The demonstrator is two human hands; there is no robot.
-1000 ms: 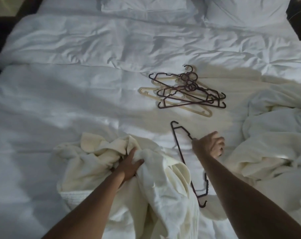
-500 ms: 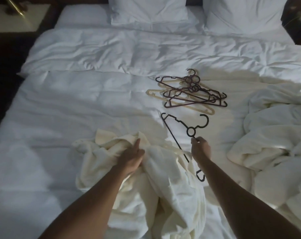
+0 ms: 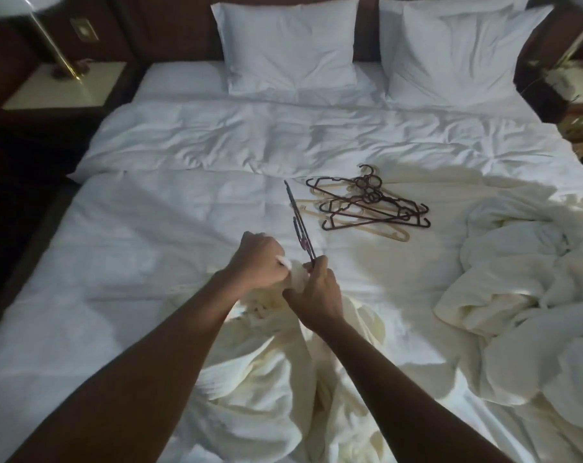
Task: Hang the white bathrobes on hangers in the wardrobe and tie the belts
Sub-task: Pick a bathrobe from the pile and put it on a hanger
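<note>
A big bed is filling the view, and it is serving as the work spot, with two pillows sitting at the far end. A second robe is lying in a crumpled heap on the right side, waiting for its turn. The robe being worked on is lying near the person, between the two arms, with its top part being lifted up off the covers. A pile of hangers is resting just past the hands, near enough to reach. The left hand is gripping a bunched bit of the robe, most likely the collar or a shoulder (too scrunched to tell which), holding it up so the hanger can go in. The right hand is pinching one end of a dark hanger, which is sticking up and away with its edge facing the camera. The two hands are touching or almost touching, because the hanger end is probably about to slide inside the cloth. No wardrobe is showing here.
</note>
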